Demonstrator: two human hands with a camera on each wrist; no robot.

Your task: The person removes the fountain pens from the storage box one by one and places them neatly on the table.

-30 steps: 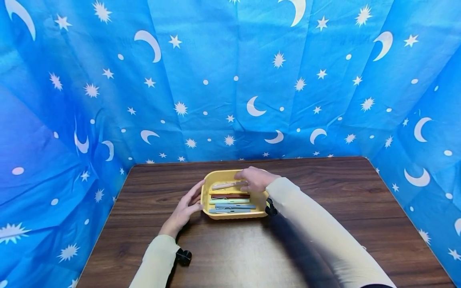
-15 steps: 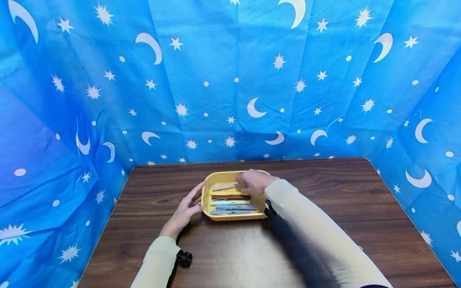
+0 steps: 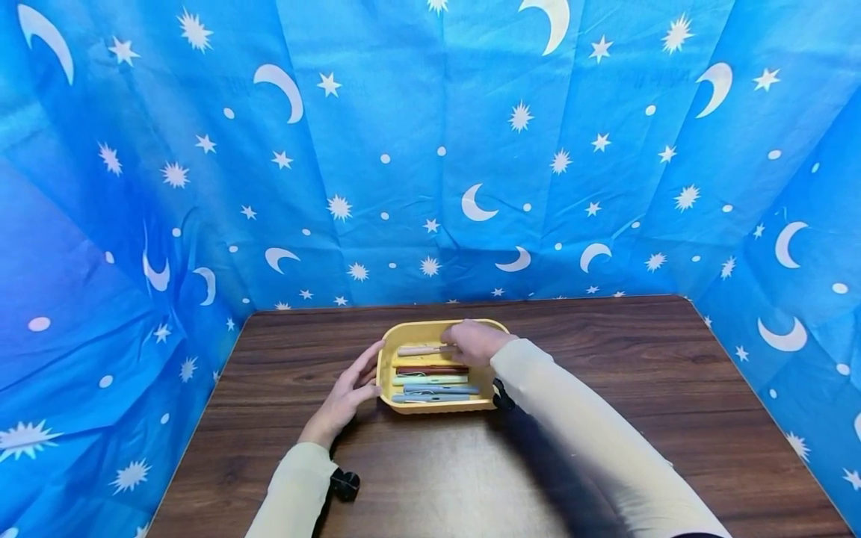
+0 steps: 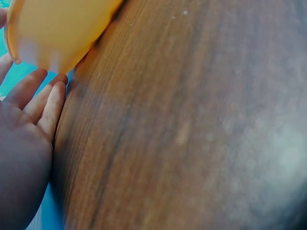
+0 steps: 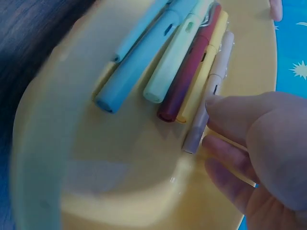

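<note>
A yellow plastic basket [image 3: 442, 325] stands on the table with several capped pens in a row inside it. My left hand [image 3: 343, 394] rests against the basket's left end, its fingers spread and fairly straight. Inside the basket, my right hand [image 3: 475, 341] has its thumb and fingertips along the side of a pale pink pen [image 5: 192, 136], near one end. Beside that pen lie a yellow pen [image 5: 193, 93], a dark red pen [image 5: 184, 86], a mint green pen [image 5: 165, 76], a blue pen [image 5: 132, 72] and a second, slimmer blue pen [image 5: 139, 33].
The dark wood-grain table [image 3: 437, 471] carries the basket near its back edge. A blue curtain [image 3: 403, 134] printed with white moons and stars hangs behind and on both sides.
The right end of the pale pink pen has come down, so the pen now lies level with the others. My right hand has shifted slightly; the left hand stays at the basket.
</note>
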